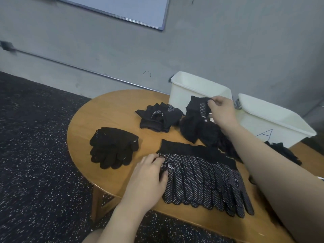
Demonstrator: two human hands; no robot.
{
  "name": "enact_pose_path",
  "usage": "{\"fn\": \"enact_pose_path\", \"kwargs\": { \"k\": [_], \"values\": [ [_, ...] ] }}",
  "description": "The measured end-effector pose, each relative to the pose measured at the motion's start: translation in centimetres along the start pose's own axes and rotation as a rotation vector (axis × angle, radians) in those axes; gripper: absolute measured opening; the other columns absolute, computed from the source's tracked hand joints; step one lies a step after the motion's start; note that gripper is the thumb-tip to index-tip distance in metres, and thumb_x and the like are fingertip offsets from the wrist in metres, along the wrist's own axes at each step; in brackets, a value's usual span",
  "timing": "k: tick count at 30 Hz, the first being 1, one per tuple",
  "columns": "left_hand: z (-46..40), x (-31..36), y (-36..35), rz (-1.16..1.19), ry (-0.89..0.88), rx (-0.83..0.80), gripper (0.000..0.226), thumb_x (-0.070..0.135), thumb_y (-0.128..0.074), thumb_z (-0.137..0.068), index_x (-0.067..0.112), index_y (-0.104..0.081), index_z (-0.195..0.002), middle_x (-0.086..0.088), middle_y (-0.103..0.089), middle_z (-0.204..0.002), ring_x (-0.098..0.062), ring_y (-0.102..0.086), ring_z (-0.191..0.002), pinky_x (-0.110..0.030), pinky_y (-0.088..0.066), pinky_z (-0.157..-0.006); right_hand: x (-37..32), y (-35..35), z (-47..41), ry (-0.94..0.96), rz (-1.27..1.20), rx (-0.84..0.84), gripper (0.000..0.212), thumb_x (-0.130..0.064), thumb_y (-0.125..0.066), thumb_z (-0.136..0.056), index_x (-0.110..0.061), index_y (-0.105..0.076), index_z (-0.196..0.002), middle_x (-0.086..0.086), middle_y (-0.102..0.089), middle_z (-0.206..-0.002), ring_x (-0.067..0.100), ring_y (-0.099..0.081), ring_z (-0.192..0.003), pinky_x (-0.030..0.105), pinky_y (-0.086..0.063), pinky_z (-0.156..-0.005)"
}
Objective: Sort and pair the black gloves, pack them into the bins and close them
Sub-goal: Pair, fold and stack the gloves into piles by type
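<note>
the left hand (149, 174) rests flat, fingers relaxed, on the fanned row of dotted gloves (201, 176), likely to steady it, while the right hand (221, 109) pinches a glove (198, 106) lifted from the loose heap (201, 130) before the open bins (196, 90).

Your support: rounded wooden table (112, 111) on speckled dark floor (35, 155). On it, from centre:
- 6 o'clock: fanned row of dotted gloves (206, 179), palms up.
- 9 o'clock: small glove stack (112, 148).
- 12 o'clock: crumpled glove heap (159, 116).
- 2 o'clock: loose glove pile (201, 130).
- 1 and 3 o'clock: two white bins (185, 93), (273, 123), second marked "A".
</note>
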State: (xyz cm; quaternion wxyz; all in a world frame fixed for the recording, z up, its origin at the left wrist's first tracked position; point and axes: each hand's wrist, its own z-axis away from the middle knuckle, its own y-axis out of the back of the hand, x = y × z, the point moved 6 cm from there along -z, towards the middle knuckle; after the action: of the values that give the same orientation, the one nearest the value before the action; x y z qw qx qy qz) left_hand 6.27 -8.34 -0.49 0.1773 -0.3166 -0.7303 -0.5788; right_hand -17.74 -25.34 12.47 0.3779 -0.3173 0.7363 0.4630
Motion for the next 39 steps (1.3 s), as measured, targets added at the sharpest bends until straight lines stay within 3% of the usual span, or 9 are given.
{"fn": "enact_pose_path", "kwargs": {
  "k": [3, 6, 8, 13, 17, 24, 28, 32, 39],
  "values": [
    [0.4, 0.1, 0.1, -0.002, 0.008, -0.009, 0.046, 0.039, -0.053, -0.103, 0.026, -0.052, -0.147, 0.014, -0.047, -0.145, -0.006, -0.04, -0.135, -0.025, -0.033, -0.117, -2.1, 2.7, 1.0, 0.012, -0.101, 0.026, 0.021, -0.017, -0.057, -0.095, -0.003, -0.07, -0.088, 0.005, -0.069, -0.079, 0.024, -0.064, -0.076, 0.042, -0.057, -0.072],
    [1.0, 0.6, 0.3, -0.007, 0.034, 0.017, 0.041, 0.036, -0.056, -0.102, 0.025, -0.057, -0.142, 0.013, -0.053, -0.137, -0.008, -0.047, -0.128, -0.027, -0.036, -0.114, -4.2, 5.0, 3.0, -0.009, -0.252, -0.002, 0.023, -0.014, -0.056, -0.1, 0.005, -0.069, -0.097, 0.008, -0.067, -0.079, 0.017, -0.062, -0.068, 0.026, -0.049, -0.057],
    [1.6, 1.0, 0.7, 0.004, 0.086, 0.088, 0.034, 0.032, -0.059, -0.1, 0.023, -0.064, -0.133, 0.012, -0.059, -0.125, -0.01, -0.053, -0.117, -0.032, -0.043, -0.109, -5.5, 6.0, 4.9, -0.014, -0.361, -0.045, 0.024, -0.012, -0.056, -0.102, 0.009, -0.068, -0.104, 0.014, -0.068, -0.087, 0.021, -0.065, -0.075, 0.025, -0.052, -0.056],
    [2.8, 2.2, 1.9, 0.262, 0.186, 0.255, 0.02, 0.031, -0.059, -0.101, 0.024, -0.068, -0.117, 0.014, -0.06, -0.112, -0.011, -0.058, -0.109, -0.032, -0.048, -0.099, -7.3, 6.9, 11.0, -0.045, -0.596, -0.132, 0.022, -0.012, -0.058, -0.104, -0.006, -0.076, -0.093, 0.016, -0.076, -0.092, 0.024, -0.073, -0.084, 0.03, -0.059, -0.067],
    [3.5, 2.3, 3.1, 0.556, 0.228, 0.361, 0.013, 0.027, -0.061, -0.101, 0.028, -0.068, -0.111, 0.018, -0.067, -0.111, -0.001, -0.063, -0.107, -0.032, -0.052, -0.099, -5.2, 4.5, 15.4, -0.157, -0.652, -0.216, 0.023, -0.016, -0.059, -0.104, -0.001, -0.075, -0.11, 0.021, -0.076, -0.11, 0.034, -0.073, -0.106, 0.041, -0.063, -0.087],
    [3.5, 1.8, 3.7, 0.728, 0.178, 0.203, 0.059, 0.001, -0.064, -0.095, 0.047, -0.057, -0.131, 0.025, -0.063, -0.128, 0.005, -0.059, -0.119, -0.022, -0.045, -0.102, -1.2, -0.2, 18.4, -0.201, -0.557, -0.314, 0.027, -0.023, -0.056, -0.107, -0.013, -0.08, -0.104, 0.01, -0.078, -0.111, 0.027, -0.072, -0.109, 0.051, -0.053, -0.104],
    [3.2, 2.2, 4.1, 0.576, 0.103, 0.263, 0.047, 0.011, -0.071, -0.092, 0.038, -0.061, -0.128, 0.025, -0.065, -0.115, 0.0, -0.061, -0.113, -0.014, -0.049, -0.095, 1.1, -1.5, 17.9, -0.245, -0.583, -0.285, 0.029, -0.025, -0.054, -0.107, -0.015, -0.081, -0.101, 0.009, -0.078, -0.111, 0.027, -0.071, -0.112, 0.051, -0.054, -0.103],
    [3.1, 2.4, 4.3, 0.456, 0.065, 0.327, 0.01, 0.03, -0.073, -0.092, 0.033, -0.064, -0.091, 0.013, -0.063, -0.089, -0.009, -0.061, -0.089, -0.013, -0.046, -0.075, 3.1, -2.0, 17.8, -0.209, -0.541, -0.191, 0.027, -0.027, -0.056, -0.106, -0.017, -0.08, -0.097, 0.006, -0.078, -0.106, 0.026, -0.073, -0.107, 0.055, -0.056, -0.1],
    [1.5, 2.2, 2.3, 0.501, 0.235, 0.182, 0.042, 0.054, -0.055, -0.099, 0.029, -0.058, -0.065, 0.013, -0.056, -0.058, -0.001, -0.053, -0.057, -0.016, -0.037, -0.055, 1.4, -3.7, 18.8, 0.135, -0.258, -0.307, 0.02, -0.022, -0.059, -0.104, -0.018, -0.073, -0.09, 0.0, -0.073, -0.085, 0.02, -0.07, -0.082, 0.047, -0.057, -0.077]
  ]
}}
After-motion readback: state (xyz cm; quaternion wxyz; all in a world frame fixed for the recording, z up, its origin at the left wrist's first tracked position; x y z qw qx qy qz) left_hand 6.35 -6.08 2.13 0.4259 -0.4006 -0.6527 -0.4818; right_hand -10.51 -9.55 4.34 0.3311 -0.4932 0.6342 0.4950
